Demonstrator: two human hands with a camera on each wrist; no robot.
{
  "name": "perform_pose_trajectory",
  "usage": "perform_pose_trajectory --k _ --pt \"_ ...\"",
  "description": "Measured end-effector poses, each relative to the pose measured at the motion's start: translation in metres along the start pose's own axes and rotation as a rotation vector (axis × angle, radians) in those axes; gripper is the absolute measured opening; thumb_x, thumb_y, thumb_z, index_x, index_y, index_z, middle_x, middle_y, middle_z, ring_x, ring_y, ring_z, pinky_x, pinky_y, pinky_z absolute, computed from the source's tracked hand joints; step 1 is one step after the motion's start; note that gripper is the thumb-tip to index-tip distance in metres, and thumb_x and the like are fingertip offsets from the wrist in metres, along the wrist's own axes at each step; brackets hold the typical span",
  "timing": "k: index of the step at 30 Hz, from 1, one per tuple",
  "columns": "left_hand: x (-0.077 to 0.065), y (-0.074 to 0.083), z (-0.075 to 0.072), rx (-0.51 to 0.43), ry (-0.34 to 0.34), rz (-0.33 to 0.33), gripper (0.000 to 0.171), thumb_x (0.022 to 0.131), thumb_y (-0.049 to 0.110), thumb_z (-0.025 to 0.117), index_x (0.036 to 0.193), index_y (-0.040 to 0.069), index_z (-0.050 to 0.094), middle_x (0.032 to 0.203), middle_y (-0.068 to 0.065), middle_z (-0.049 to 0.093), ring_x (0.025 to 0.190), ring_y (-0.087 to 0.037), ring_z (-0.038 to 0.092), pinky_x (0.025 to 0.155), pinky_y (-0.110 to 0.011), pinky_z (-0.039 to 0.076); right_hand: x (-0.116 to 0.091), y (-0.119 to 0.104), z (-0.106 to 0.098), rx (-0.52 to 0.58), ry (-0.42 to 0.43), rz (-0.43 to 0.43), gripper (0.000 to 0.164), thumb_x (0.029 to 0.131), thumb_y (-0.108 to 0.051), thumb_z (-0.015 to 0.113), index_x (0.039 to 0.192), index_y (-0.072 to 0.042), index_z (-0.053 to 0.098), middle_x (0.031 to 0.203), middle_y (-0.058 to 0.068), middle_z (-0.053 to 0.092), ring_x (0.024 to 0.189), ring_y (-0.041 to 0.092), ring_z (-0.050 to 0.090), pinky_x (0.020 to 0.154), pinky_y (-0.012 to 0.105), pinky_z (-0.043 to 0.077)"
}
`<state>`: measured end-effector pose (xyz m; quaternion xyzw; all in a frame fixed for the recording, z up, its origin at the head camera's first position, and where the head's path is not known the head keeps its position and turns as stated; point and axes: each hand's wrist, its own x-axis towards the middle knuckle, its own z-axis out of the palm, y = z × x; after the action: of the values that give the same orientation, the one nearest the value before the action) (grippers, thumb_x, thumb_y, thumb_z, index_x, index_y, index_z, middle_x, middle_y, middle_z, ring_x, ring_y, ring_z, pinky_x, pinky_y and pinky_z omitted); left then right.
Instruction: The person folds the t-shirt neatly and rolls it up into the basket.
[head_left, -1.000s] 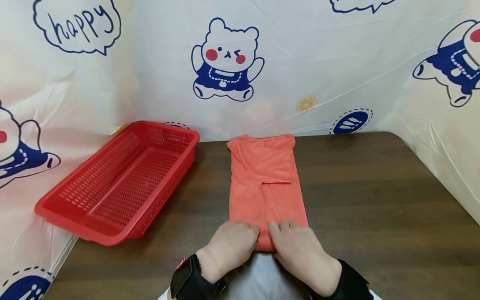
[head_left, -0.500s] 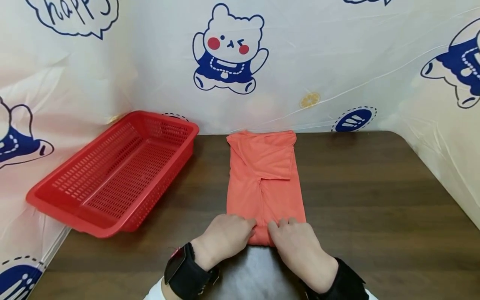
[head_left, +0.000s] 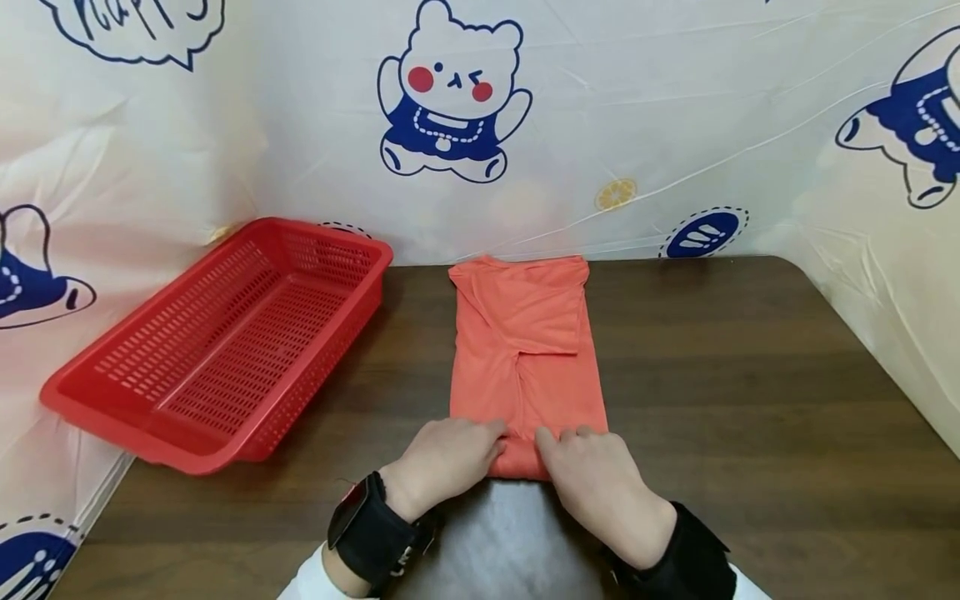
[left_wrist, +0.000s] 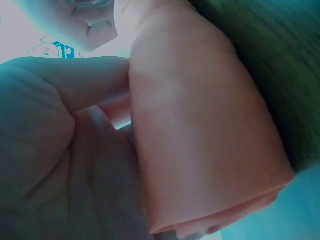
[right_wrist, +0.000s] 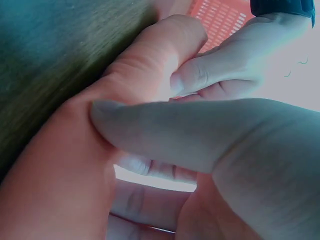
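Note:
A coral T-shirt [head_left: 555,392], folded into a long narrow strip, lies flat on the brown table with a sleeve flap turned in near its far end. Its near end is turned over into a thick roll. My left hand [head_left: 450,462] grips the left side of that roll; in the left wrist view, the thumb [left_wrist: 100,82] presses against the rolled cloth [left_wrist: 200,130]. On the right side, my right hand [head_left: 600,475] holds the same roll, its thumb [right_wrist: 150,130] against the cloth and the other fingers [right_wrist: 145,200] behind it. A short stretch of cloth shows between the hands.
A red perforated plastic basket [head_left: 217,342] stands at a slant on the table's left side, with nothing in it. Bare wooden table [head_left: 750,400] lies right of the T-shirt. A white printed sheet [head_left: 300,125] hangs behind and along both sides.
The head view has tilted slightly downward, so everything sits higher in it. Both hands keep hold of the T-shirt's near end, which has come marginally closer to the far end.

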<state>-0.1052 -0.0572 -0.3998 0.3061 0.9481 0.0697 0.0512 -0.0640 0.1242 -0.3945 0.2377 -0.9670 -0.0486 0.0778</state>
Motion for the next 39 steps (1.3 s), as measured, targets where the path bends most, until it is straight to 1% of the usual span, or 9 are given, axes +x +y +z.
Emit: perform_pose_trajectory --k 4,8,10,13,18,22,27,35,39 --pt "0.003 0.001 0.001 -0.013 0.074 -0.004 0.015 0.087 0.025 0.061 0.077 0.019 0.051 0.061 0.006 0.042 0.054 -0.013 0.046 0.045 -0.027 0.038 0.002 0.002 0.0 0.003 -0.036 0.006 0.015 0.078 -0.01 0.066 0.072 -0.014 0.052 0.062 0.001 0.04 0.055 0.017 0.042 0.044 0.028 0.035" --pt "0.004 0.008 0.001 0.048 0.203 0.066 0.013 0.083 0.013 0.062 0.074 0.019 0.054 0.067 0.005 0.044 0.063 -0.014 0.045 0.052 -0.024 0.036 0.004 0.001 0.001 0.003 -0.001 -0.01 0.017 0.078 -0.008 0.065 0.067 -0.013 0.052 0.066 0.002 0.037 0.061 0.017 0.039 0.049 0.026 0.032" --pt "0.002 0.013 0.001 0.097 0.226 0.087 0.011 0.082 0.012 0.061 0.074 0.018 0.057 0.069 0.004 0.047 0.066 -0.015 0.047 0.054 -0.025 0.036 0.003 0.0 0.003 0.012 0.027 -0.017 0.019 0.076 -0.004 0.064 0.065 -0.012 0.05 0.064 0.002 0.036 0.06 0.018 0.038 0.049 0.026 0.032" --pt "-0.002 0.018 0.0 0.154 0.186 0.075 0.007 0.079 0.022 0.064 0.08 0.016 0.06 0.074 0.003 0.05 0.07 -0.016 0.049 0.054 -0.028 0.035 0.004 -0.001 0.005 0.024 0.063 -0.02 0.021 0.073 0.0 0.064 0.064 -0.01 0.048 0.061 0.002 0.036 0.057 0.018 0.039 0.047 0.027 0.035" --pt "-0.004 0.023 0.003 0.2 0.089 0.033 0.041 0.072 0.044 0.073 0.095 0.015 0.055 0.085 0.001 0.049 0.077 -0.017 0.047 0.059 -0.03 0.037 0.004 -0.001 0.007 0.025 0.043 -0.025 0.018 0.075 -0.004 0.063 0.065 -0.01 0.049 0.06 0.002 0.038 0.056 0.018 0.04 0.044 0.026 0.035" --pt "-0.001 0.022 0.009 0.243 0.122 0.041 0.038 0.075 0.042 0.071 0.094 0.016 0.051 0.084 0.001 0.047 0.074 -0.016 0.045 0.057 -0.028 0.034 0.005 0.0 0.005 0.059 -0.037 -0.009 0.019 0.077 -0.017 0.068 0.069 -0.01 0.052 0.063 0.001 0.039 0.057 0.017 0.04 0.044 0.027 0.035" --pt "0.001 0.019 0.009 0.233 0.134 0.025 0.031 0.078 0.038 0.069 0.091 0.016 0.052 0.081 0.002 0.049 0.074 -0.016 0.047 0.057 -0.028 0.035 0.006 0.0 0.005 0.092 -0.096 0.011 0.04 0.065 -0.037 0.08 0.075 -0.011 0.052 0.067 0.001 0.039 0.061 0.017 0.041 0.047 0.029 0.037" --pt "0.002 0.012 0.003 0.16 0.126 0.024 0.021 0.082 0.033 0.067 0.088 0.015 0.057 0.075 0.003 0.052 0.073 -0.016 0.052 0.057 -0.028 0.038 0.008 0.001 0.012 0.002 0.088 -0.009 0.015 0.079 -0.01 0.067 0.079 -0.012 0.053 0.059 0.001 0.037 0.05 0.015 0.036 0.039 0.024 0.027" --pt "0.001 0.01 0.001 0.129 0.118 0.025 0.017 0.085 0.031 0.064 0.087 0.015 0.059 0.072 0.002 0.054 0.069 -0.016 0.054 0.056 -0.029 0.042 0.009 0.003 0.011 0.017 0.114 -0.015 0.016 0.077 -0.004 0.064 0.073 -0.012 0.05 0.054 0.0 0.036 0.046 0.014 0.035 0.039 0.024 0.028"
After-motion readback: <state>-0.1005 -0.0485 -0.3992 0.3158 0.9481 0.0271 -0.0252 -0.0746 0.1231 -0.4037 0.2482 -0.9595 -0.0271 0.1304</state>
